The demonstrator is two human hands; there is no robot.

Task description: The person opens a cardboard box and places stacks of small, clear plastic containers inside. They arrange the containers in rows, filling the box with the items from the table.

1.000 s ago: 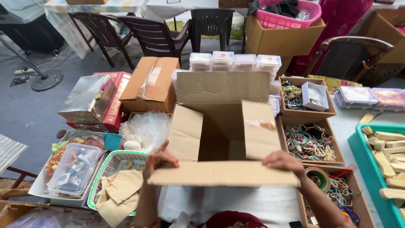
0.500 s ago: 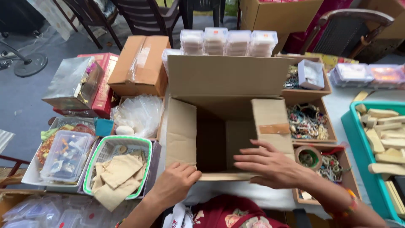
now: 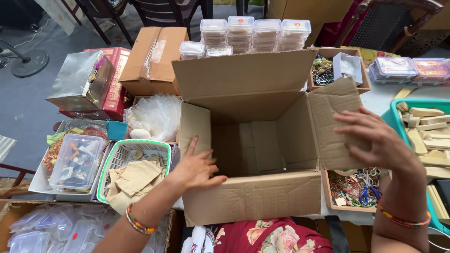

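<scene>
An open brown cardboard box stands right in front of me with all its flaps out; nothing shows inside it. My left hand lies flat with spread fingers on the box's near left corner, against the left flap. My right hand presses the right flap outward, fingers spread over its outer edge. Neither hand grips anything. The tall rear flap stands upright behind the box.
Stacks of clear plastic containers sit behind the box, a closed taped carton at back left. Left: a white mesh basket of cloth pouches, clear bags. Right: wooden trays of beads, a teal bin of wooden pieces.
The near flap, held level across the box a second ago, is now folded down in front. My right hand moved out to the right flap; the view has come closer.
</scene>
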